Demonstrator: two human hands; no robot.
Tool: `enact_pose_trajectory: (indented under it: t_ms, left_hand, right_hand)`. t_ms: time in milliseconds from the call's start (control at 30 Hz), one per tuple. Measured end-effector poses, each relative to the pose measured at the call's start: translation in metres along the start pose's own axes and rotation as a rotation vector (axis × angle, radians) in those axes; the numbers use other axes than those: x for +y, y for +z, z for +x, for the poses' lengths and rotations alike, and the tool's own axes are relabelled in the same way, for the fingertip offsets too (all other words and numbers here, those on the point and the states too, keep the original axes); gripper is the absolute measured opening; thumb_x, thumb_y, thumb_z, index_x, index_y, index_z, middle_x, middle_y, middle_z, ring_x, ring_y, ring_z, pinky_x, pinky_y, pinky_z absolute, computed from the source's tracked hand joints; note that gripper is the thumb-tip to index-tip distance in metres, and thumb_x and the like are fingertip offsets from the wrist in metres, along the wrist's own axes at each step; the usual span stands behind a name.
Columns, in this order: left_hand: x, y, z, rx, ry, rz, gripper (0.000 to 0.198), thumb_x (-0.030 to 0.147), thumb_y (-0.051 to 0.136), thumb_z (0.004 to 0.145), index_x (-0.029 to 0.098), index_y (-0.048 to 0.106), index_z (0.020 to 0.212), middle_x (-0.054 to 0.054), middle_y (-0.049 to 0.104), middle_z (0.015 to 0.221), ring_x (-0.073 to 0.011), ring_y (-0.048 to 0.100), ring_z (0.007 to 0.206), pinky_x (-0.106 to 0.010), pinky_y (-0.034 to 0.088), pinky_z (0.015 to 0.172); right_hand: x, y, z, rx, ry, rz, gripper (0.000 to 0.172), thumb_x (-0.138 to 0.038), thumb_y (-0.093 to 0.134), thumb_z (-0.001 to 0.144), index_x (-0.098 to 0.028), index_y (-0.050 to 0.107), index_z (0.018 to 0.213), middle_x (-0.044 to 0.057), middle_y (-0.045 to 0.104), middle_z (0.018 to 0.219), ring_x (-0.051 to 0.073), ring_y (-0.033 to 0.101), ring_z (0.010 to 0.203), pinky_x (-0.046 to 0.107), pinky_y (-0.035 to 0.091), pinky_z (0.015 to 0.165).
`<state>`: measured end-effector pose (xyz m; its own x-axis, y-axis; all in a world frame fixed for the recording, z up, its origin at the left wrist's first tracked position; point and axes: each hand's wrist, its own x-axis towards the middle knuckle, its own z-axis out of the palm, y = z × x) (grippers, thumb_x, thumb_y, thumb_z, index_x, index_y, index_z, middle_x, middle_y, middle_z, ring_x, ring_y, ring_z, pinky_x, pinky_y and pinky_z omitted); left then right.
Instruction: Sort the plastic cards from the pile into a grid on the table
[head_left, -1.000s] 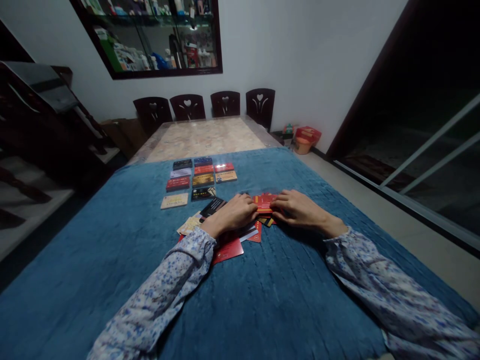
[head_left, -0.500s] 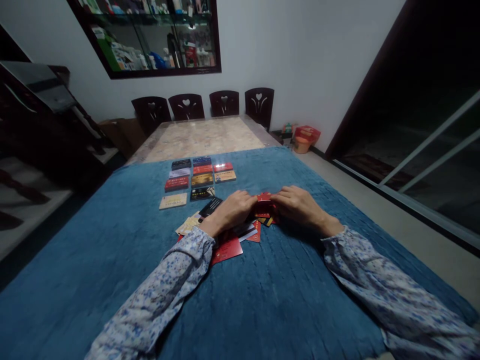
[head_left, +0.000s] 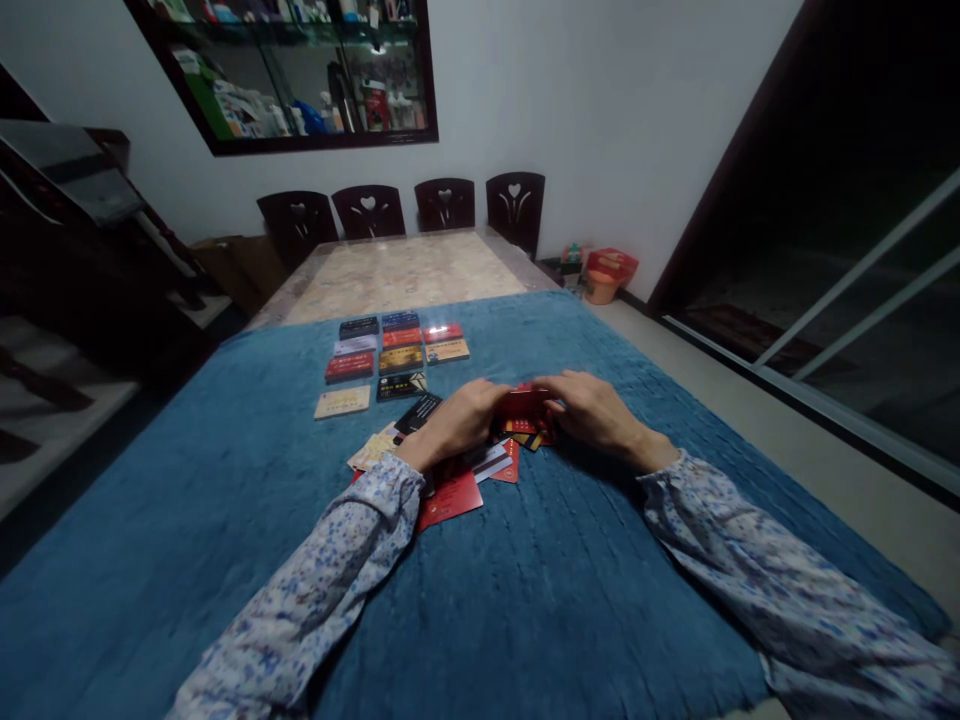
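Observation:
Between my two hands are red cards [head_left: 523,403], held at their ends and tipped up. My left hand [head_left: 466,415] closes on the left end, its fingers partly hidden behind the cards. On the right end, my right hand [head_left: 592,408] grips with bent fingers and thumb. Beneath and beside my left hand lies a loose heap: a large red card [head_left: 452,497], a white card with a dark stripe [head_left: 491,462], a black card [head_left: 418,413] and a cream card [head_left: 371,452]. How many cards I hold cannot be made out.
Beyond the heap, sorted card stacks stand in rows, among them a red stack [head_left: 349,367], a gold stack [head_left: 400,360] and a cream stack [head_left: 343,401]. A blue cloth [head_left: 562,600] covers the near table. Dark chairs [head_left: 444,207] line the far end.
The red cards between my hands have tilted, showing a darker, plainer face. My right fingers have curled in slightly. The stacks and the loose heap look the same.

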<state>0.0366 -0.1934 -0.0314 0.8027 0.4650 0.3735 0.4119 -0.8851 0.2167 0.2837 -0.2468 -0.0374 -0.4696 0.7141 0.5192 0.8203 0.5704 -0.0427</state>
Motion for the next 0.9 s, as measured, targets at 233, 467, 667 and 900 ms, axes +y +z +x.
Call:
enact_pose_trajectory:
  t_ms: [233,467,667,900]
  left_hand:
    - [-0.001,0.004,0.0,0.003,-0.036,0.022,0.042,0.003,0.046,0.09,0.014,0.061,0.128,-0.012,0.071,0.106,-0.0221,0.066,0.095,-0.035,0.057,0.084]
    - [-0.004,0.009,-0.001,-0.009,-0.068,0.068,0.051,0.004,0.045,0.092,0.013,0.053,0.141,-0.013,0.07,0.106,-0.0232,0.066,0.095,-0.04,0.058,0.085]
    - [0.0,0.009,-0.002,0.004,-0.099,0.07,0.055,0.004,0.046,0.09,0.014,0.049,0.144,-0.013,0.071,0.108,-0.0242,0.067,0.097,-0.043,0.058,0.089]
    - [-0.001,0.013,-0.002,0.07,-0.12,0.033,0.051,0.003,0.047,0.088,0.016,0.053,0.137,-0.013,0.071,0.111,-0.0245,0.068,0.1,-0.042,0.057,0.091]
  right_hand:
    - [-0.002,0.007,-0.001,-0.062,0.107,-0.029,0.033,-0.014,0.06,0.09,-0.018,0.067,0.122,0.01,0.077,0.098,0.022,0.067,0.082,0.031,0.049,0.074]
    - [-0.003,0.013,-0.003,-0.102,0.169,0.03,0.048,-0.014,0.065,0.087,-0.021,0.06,0.135,0.012,0.077,0.114,0.025,0.071,0.096,0.036,0.053,0.082]
    - [-0.002,0.018,-0.004,-0.094,0.182,0.068,0.052,-0.013,0.065,0.086,-0.02,0.058,0.137,0.014,0.075,0.12,0.027,0.071,0.106,0.039,0.055,0.086]
    - [-0.002,0.024,-0.006,-0.019,0.133,0.05,0.05,-0.015,0.064,0.087,-0.019,0.056,0.137,0.015,0.072,0.12,0.029,0.069,0.106,0.044,0.054,0.085]
